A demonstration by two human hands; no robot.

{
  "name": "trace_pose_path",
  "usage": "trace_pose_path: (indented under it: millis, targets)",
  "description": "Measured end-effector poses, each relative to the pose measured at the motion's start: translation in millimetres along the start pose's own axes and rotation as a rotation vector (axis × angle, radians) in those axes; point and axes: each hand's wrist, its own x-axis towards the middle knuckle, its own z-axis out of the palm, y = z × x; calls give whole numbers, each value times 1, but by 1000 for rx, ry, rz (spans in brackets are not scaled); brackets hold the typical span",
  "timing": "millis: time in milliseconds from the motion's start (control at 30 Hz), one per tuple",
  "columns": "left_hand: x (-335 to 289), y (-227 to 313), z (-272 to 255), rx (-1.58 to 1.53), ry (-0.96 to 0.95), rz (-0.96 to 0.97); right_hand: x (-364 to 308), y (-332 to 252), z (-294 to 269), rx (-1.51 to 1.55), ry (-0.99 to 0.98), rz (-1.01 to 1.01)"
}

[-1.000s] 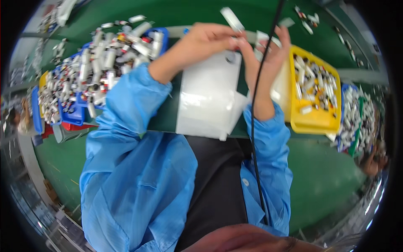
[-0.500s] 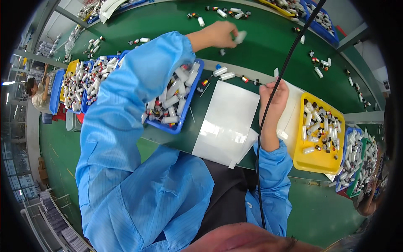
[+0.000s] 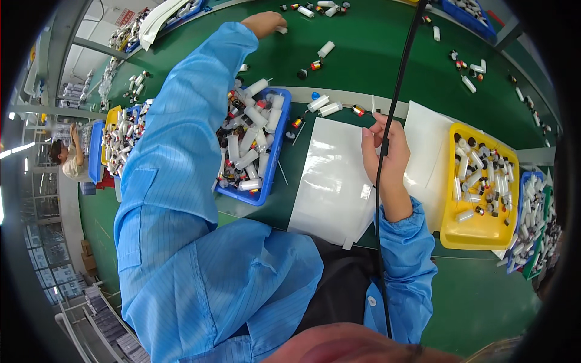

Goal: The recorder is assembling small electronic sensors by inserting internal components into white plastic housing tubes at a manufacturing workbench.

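Observation:
My left hand (image 3: 264,24) reaches across the green work surface (image 3: 357,69) toward its far left. Its fingers are closed on a small white piece (image 3: 282,29), mostly hidden by the fingertips. Raised above the near edge, my right hand (image 3: 392,151) pinches a thin white stick (image 3: 373,104) that points upward. A black cable (image 3: 400,91) crosses in front of this hand. Below my left forearm stands a blue tray (image 3: 279,130) heaped with translucent white plastic cylinders and small red and black parts. Between the hands lies a glossy white sheet (image 3: 330,175).
To the right, a yellow tray (image 3: 469,237) holds more cylinders and dark-ended parts. A loose cylinder (image 3: 326,49) lies on the green surface, with others scattered about. More filled trays flank the bench. At the far left another person (image 3: 71,154) is visible.
My left hand has moved left and away from me; the white cylinder it held is no longer in it. My right hand still holds the stick, its fingers turned upward. The view has shifted slightly.

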Motion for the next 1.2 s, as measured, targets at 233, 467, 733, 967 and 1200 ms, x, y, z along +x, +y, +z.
trace_pose_path:
  millis: [233,467,733,967,1200]
  targets:
    - [-31,18,-66,-1468,211,-176,0,2,-4,102,71,65]
    - [-107,229,-136,-1850,119,-75,-4,0,-3,196,101,51]
    - [-111,320,-123,-2446,65,-148,-2,-1,0,256,-13,76]
    - [-103,322,-110,-2603,62,92,5,-5,-9,443,53,323]
    - [-100,318,-89,-2227,30,264,12,-19,-18,1072,-132,568]
